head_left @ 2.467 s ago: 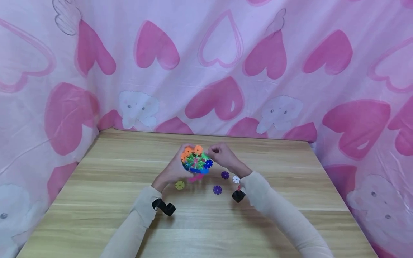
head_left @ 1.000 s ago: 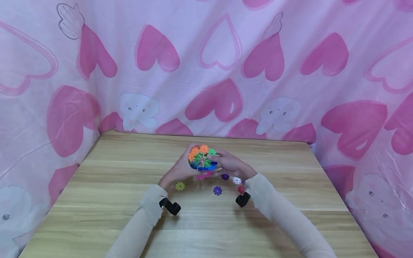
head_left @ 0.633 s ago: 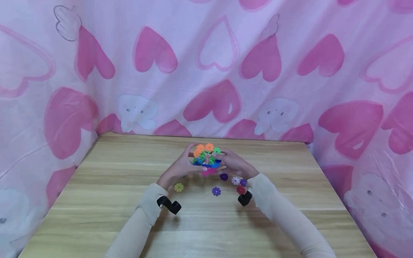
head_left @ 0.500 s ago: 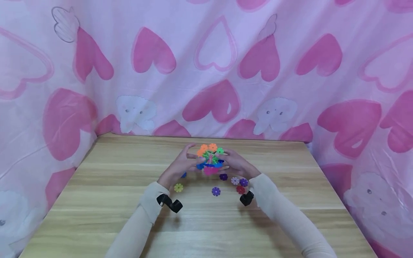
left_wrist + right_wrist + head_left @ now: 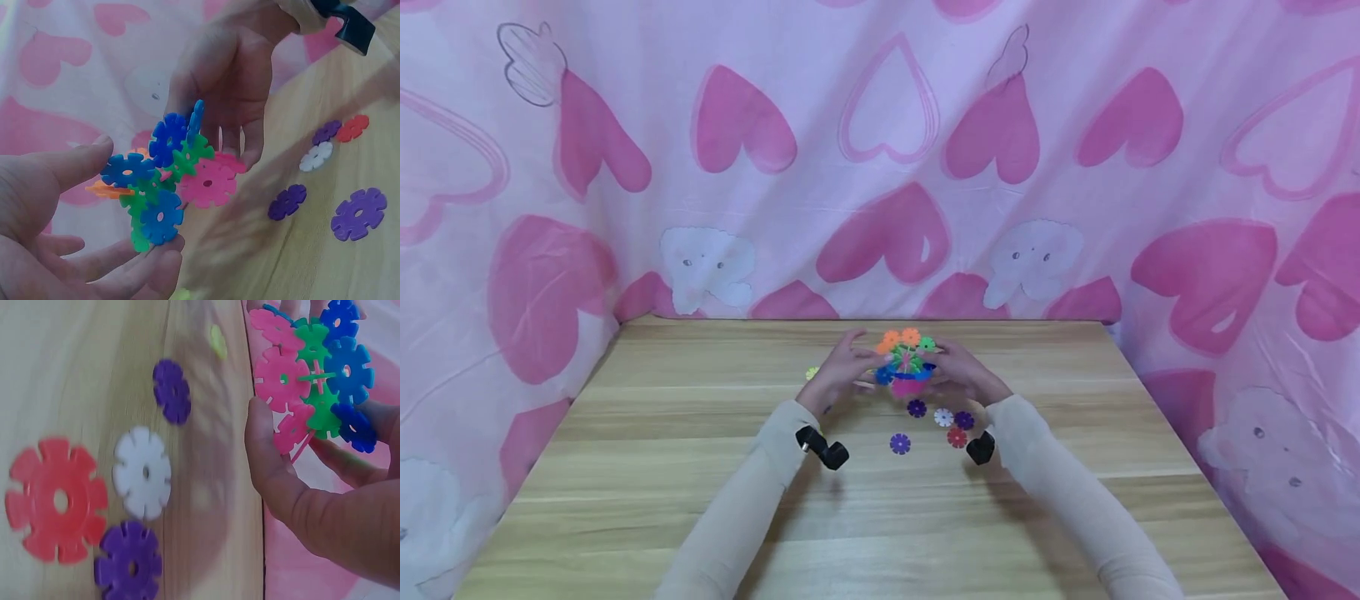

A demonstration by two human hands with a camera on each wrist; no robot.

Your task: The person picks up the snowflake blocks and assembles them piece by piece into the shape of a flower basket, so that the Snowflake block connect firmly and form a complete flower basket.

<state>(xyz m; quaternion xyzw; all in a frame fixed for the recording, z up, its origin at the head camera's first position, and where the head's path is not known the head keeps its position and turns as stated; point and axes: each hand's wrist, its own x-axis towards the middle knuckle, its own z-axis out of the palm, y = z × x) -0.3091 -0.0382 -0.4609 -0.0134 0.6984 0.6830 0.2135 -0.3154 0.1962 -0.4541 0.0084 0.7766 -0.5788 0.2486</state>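
Note:
A cluster of interlocked plastic snowflake discs (image 5: 907,362) in orange, green, blue and pink is held between both hands above the table. My left hand (image 5: 844,367) curves round its left side; in the left wrist view, thumb and fingers (image 5: 125,269) lie on either side of blue discs (image 5: 161,217). My right hand (image 5: 962,370) grips the opposite side, its thumb (image 5: 270,462) by the pink discs (image 5: 281,378). Part of the right fingers is hidden behind the cluster.
Loose discs lie on the wooden table (image 5: 700,500): purple ones (image 5: 900,443), a white one (image 5: 943,417) and a red one (image 5: 957,437) near the right wrist. A yellow disc (image 5: 812,373) lies left of the left hand. A pink heart-patterned curtain (image 5: 880,250) surrounds the table.
The right hand has come onto the cluster, which both hands have shifted rightward. The left fingers have spread somewhat. A yellow disc now shows beyond the left wrist.

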